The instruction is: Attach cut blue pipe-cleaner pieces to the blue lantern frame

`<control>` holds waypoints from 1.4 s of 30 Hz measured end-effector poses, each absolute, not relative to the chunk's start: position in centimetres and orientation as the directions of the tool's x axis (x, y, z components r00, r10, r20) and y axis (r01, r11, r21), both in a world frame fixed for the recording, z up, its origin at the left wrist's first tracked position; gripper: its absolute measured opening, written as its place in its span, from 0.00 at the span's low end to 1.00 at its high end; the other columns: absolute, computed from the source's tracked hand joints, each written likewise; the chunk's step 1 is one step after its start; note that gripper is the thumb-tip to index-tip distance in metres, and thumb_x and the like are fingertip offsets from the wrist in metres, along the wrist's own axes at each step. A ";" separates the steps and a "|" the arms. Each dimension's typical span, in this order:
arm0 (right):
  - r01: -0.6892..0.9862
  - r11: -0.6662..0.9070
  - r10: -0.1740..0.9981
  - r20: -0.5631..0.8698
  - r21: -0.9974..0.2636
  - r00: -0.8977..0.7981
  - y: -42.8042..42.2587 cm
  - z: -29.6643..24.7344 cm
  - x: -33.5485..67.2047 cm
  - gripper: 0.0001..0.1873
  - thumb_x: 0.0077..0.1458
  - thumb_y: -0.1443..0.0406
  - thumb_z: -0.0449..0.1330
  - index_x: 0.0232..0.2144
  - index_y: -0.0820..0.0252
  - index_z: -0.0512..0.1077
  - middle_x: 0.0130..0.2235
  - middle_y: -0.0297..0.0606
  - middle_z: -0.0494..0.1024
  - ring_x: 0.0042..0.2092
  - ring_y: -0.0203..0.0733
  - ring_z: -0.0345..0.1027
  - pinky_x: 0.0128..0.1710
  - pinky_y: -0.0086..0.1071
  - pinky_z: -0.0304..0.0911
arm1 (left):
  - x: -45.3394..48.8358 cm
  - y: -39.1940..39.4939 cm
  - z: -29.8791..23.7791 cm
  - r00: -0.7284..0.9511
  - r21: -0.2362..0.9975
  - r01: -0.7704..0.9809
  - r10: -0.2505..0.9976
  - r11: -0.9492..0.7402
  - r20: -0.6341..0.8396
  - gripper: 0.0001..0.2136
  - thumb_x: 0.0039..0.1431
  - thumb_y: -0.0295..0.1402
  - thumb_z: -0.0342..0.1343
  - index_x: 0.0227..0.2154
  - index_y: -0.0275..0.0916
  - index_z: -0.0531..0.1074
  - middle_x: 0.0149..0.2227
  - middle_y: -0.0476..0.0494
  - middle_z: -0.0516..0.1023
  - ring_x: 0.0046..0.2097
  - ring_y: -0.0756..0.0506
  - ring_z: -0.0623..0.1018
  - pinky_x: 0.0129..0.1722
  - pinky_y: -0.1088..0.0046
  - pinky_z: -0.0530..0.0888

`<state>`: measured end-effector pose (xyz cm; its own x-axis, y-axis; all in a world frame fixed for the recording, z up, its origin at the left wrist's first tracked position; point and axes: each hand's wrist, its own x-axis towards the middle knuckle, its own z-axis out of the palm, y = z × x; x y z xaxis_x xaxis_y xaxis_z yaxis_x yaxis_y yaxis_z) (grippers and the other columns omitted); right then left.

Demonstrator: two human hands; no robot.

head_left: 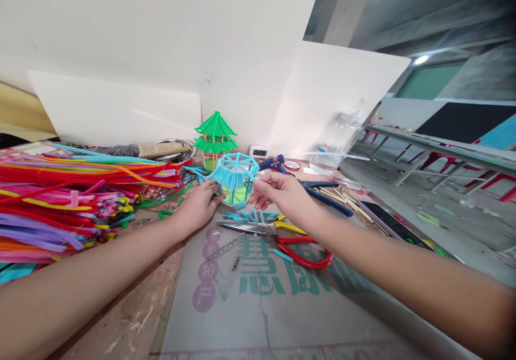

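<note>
A small blue pavilion model [235,179] made of straw pieces stands on the table in front of me. My left hand [200,203] grips its left lower edge with closed fingers. My right hand [278,191] pinches its right side near the roof fringe. Several cut blue straw pieces [252,216] lie just below the model. A finished green pavilion model [215,137] stands behind it, against the white board.
A big pile of coloured straws [72,199] fills the left. Red-handled scissors [282,237] and a clear ruler [228,255] lie on the printed cardboard [282,306]. A blue glue gun [274,163], wooden sticks [342,199] and a phone [389,223] sit to the right.
</note>
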<state>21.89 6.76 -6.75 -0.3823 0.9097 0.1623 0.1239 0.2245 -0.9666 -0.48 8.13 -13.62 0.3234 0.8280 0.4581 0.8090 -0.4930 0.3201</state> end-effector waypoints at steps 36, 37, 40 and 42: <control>-0.057 0.202 0.925 0.209 -0.978 -0.317 7.1 -9.8 19.1 0.16 0.52 0.52 0.61 0.25 0.58 0.66 0.21 0.30 0.72 0.21 0.35 0.64 0.25 0.30 0.61 | -0.3 8.1 -13.4 0.328 0.328 0.795 0.817 -0.510 0.473 0.12 0.64 0.35 0.45 0.31 0.36 0.70 0.37 0.40 0.72 0.42 0.41 0.73 0.41 0.64 0.68; -0.066 0.191 0.924 0.202 -0.979 -0.323 7.1 -9.7 19.1 0.16 0.52 0.52 0.61 0.25 0.58 0.66 0.21 0.30 0.72 0.21 0.35 0.64 0.25 0.30 0.61 | -0.4 8.1 -13.3 0.329 0.326 0.796 0.817 -0.509 0.473 0.12 0.64 0.35 0.45 0.31 0.36 0.70 0.37 0.40 0.72 0.42 0.41 0.73 0.41 0.64 0.68; -0.081 0.178 0.925 0.195 -0.981 -0.327 6.9 -9.6 19.1 0.15 0.52 0.54 0.61 0.24 0.57 0.66 0.21 0.30 0.72 0.21 0.35 0.64 0.25 0.31 0.61 | -0.4 8.2 -13.4 0.330 0.323 0.800 0.821 -0.505 0.466 0.12 0.65 0.35 0.45 0.32 0.36 0.71 0.37 0.40 0.72 0.42 0.41 0.73 0.41 0.64 0.68; -0.083 0.173 0.927 0.191 -0.981 -0.324 6.9 -9.5 19.1 0.15 0.52 0.54 0.61 0.24 0.57 0.66 0.21 0.30 0.72 0.21 0.35 0.64 0.25 0.31 0.62 | -0.4 8.2 -13.4 0.334 0.317 0.802 0.819 -0.507 0.466 0.12 0.65 0.35 0.45 0.32 0.37 0.71 0.37 0.40 0.72 0.42 0.41 0.73 0.41 0.65 0.68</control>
<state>19.09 6.87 -9.51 -0.3240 0.9266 0.1907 -0.0827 0.1730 -0.9814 -0.43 8.24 -13.41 0.3344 0.8194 0.4655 0.8017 -0.5070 0.3165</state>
